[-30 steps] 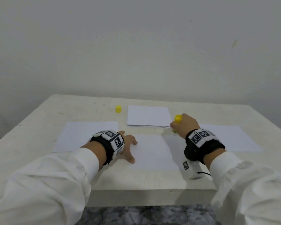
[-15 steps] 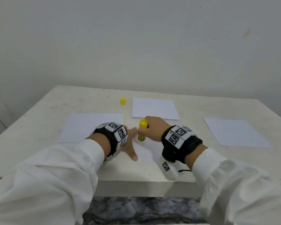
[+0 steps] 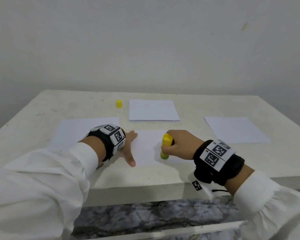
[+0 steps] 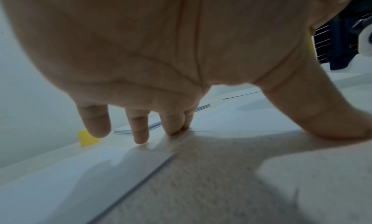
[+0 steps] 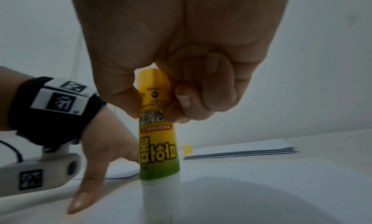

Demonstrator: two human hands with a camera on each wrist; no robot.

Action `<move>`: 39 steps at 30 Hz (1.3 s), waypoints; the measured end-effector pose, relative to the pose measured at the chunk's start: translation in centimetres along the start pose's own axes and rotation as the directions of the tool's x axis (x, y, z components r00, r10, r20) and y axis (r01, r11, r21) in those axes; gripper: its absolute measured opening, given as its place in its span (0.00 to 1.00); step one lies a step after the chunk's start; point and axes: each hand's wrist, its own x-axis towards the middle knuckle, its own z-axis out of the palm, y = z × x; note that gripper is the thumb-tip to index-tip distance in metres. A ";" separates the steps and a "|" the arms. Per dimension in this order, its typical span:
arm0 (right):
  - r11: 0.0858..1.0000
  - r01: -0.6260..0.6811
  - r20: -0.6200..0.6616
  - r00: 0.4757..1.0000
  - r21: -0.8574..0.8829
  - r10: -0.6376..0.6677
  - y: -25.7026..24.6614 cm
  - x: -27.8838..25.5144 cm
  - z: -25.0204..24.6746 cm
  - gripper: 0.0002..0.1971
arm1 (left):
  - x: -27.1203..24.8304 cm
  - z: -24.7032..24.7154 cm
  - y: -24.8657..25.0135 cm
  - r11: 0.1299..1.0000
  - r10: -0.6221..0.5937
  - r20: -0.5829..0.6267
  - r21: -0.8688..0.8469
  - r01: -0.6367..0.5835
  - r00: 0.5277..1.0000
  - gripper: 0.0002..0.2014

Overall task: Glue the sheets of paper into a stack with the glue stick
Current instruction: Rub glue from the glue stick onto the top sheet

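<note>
The right hand (image 3: 179, 144) curls its thumb and fingers around the upper body of the yellow-and-green glue stick (image 3: 166, 148), holding it upright with its white glue end pressed onto the middle white paper sheet (image 3: 145, 149) near the table's front edge. The left hand (image 3: 128, 146) lies flat with fingers straight and spread, thumb stretched toward the front, pressing that sheet's left edge (it grasps nothing). Behind lie the white paper stack (image 3: 152, 110) and small yellow cap (image 3: 119, 103) on the off-white table (image 3: 42, 108)
</note>
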 end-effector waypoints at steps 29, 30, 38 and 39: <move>0.957 -0.284 -0.164 0.948 -0.057 0.272 8.4 5.6 -5.6 0.11 | 3.9 -2.3 10.4 0.989 0.134 -0.175 -0.032 -0.142 0.975 0.49; 0.959 -0.278 -0.155 0.951 -0.059 0.267 8.5 5.7 -5.7 0.11 | 4.3 -2.4 11.4 0.991 0.118 -0.170 -0.039 -0.126 0.978 0.46; 0.983 -0.179 -0.058 0.983 -0.044 0.176 8.6 3.6 -5.9 0.11 | 5.5 -3.2 12.6 0.999 0.045 -0.140 -0.003 -0.046 0.989 0.45; 0.985 -0.168 -0.047 0.985 -0.036 0.166 8.6 2.8 -5.8 0.11 | 5.5 -3.3 12.6 0.999 0.049 -0.141 0.003 -0.049 0.989 0.45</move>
